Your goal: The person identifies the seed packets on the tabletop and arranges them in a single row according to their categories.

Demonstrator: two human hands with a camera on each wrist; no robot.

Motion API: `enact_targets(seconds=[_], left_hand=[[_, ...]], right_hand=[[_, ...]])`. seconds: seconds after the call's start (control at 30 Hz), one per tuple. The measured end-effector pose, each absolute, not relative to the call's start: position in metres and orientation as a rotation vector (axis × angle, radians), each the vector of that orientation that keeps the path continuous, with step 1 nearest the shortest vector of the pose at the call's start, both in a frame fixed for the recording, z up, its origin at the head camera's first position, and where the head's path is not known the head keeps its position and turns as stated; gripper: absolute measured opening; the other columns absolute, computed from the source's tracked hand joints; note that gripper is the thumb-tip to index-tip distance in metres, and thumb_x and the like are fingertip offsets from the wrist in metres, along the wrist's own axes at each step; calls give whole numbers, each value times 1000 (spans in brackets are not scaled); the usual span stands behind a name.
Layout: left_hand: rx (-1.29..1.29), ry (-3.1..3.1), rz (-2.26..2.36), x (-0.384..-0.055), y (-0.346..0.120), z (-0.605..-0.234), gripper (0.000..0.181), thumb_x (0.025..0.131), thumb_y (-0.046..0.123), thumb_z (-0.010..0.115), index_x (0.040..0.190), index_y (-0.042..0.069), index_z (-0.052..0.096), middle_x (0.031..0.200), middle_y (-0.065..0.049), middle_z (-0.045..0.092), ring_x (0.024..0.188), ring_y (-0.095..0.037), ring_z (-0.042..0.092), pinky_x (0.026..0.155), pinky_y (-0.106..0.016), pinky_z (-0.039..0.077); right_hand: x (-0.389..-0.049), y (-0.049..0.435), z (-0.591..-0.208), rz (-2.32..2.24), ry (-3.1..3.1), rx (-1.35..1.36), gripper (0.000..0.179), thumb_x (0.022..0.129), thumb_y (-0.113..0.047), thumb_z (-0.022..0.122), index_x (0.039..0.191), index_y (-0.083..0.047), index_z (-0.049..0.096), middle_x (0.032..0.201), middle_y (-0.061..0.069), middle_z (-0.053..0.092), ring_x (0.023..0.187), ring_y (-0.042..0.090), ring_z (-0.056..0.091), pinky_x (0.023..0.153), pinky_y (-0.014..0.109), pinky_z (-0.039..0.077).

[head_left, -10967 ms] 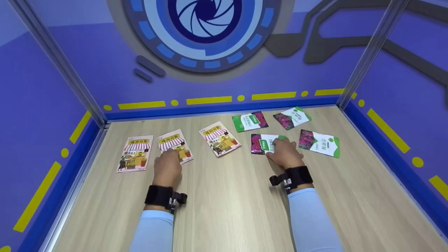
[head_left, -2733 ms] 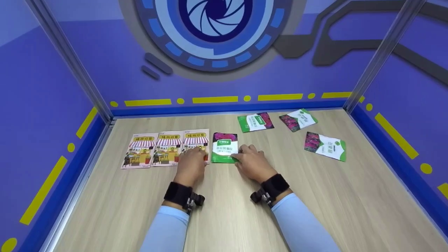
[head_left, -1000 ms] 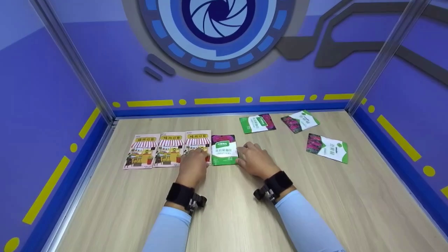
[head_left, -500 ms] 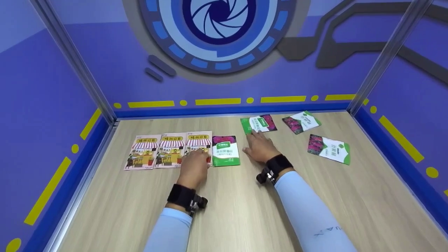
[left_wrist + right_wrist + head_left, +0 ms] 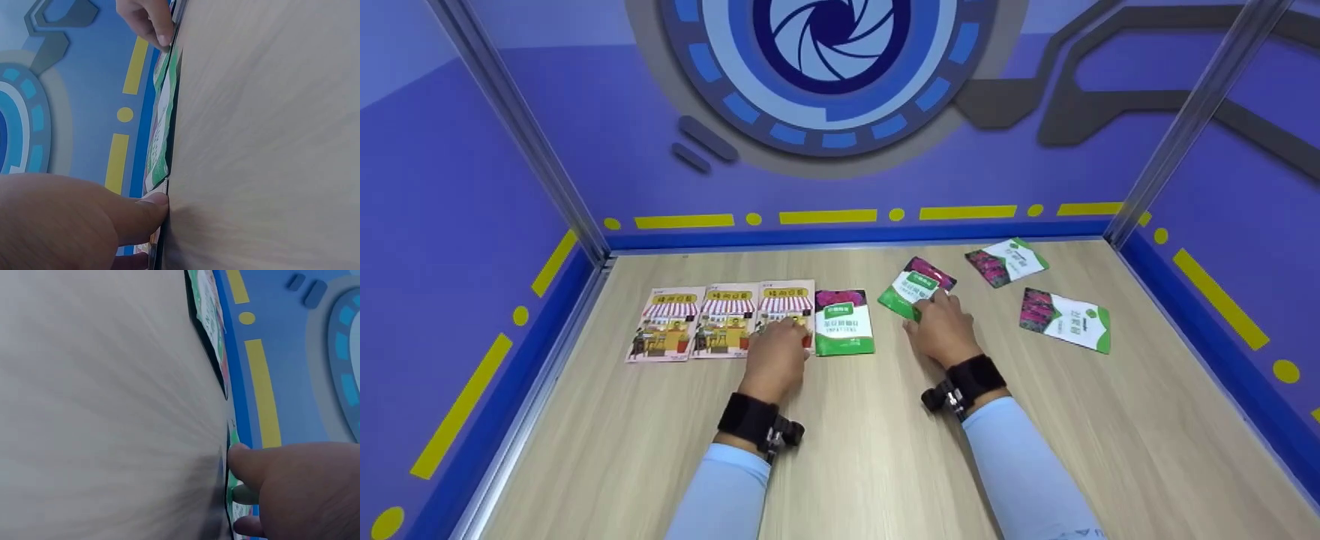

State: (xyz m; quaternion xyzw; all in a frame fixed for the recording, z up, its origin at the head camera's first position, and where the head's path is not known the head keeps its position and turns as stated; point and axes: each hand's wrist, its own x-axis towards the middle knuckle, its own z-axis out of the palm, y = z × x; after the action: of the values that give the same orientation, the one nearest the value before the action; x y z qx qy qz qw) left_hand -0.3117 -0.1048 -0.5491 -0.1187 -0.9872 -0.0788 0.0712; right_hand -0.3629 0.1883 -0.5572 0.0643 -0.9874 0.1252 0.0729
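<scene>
Three pink seed packets with a striped-awning shop picture lie side by side on the left: the left one [image 5: 662,322], the middle one [image 5: 725,319] and the right one [image 5: 785,301]. My left hand [image 5: 775,361] holds the right one low down, its thumb [image 5: 149,211] at the edge. Beside it lies an upright green-and-white flower seed packet [image 5: 844,322]. Farther right, my right hand [image 5: 947,330] grips a tilted matching packet [image 5: 910,289] by its lower right part; the thumb [image 5: 242,461] is at its edge. The fingers cover part of each held packet.
Two more green-and-white flower seed packets, the back one [image 5: 1009,262] and the front one [image 5: 1065,320], lie askew at the right. Blue printed panels [image 5: 660,180] enclose the wooden tabletop [image 5: 855,450] at the back and sides.
Pink packets were lined up and one green packet turned upright beside them. My right hand then left that packet, reached the back one, and has turned it and drawn it nearer. My left hand stays put.
</scene>
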Motion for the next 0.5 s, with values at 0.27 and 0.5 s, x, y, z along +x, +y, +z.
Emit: enact_targets(seconds=[0.27,0.5], left_hand=[[-352,-2997,-262,-311,-103,-549,30,79,28,70,105,16,65,98,-1,53,88,-23,49,71,-45,39],[-336,-2970,-259,-309,-103,-548,29,78,29,71,103,16,66,96,-1,54,87,-23,49,70,-45,39]], right_hand=[[-349,204,-558,496,-2918,304,31,77,-31,72,100,-12,64,107,7,52,99,27,46,74,50,41],[-342,208,-550,481,-3037,485,44,78,-29,71,120,-16,60,121,9,47,111,27,41,90,41,36]])
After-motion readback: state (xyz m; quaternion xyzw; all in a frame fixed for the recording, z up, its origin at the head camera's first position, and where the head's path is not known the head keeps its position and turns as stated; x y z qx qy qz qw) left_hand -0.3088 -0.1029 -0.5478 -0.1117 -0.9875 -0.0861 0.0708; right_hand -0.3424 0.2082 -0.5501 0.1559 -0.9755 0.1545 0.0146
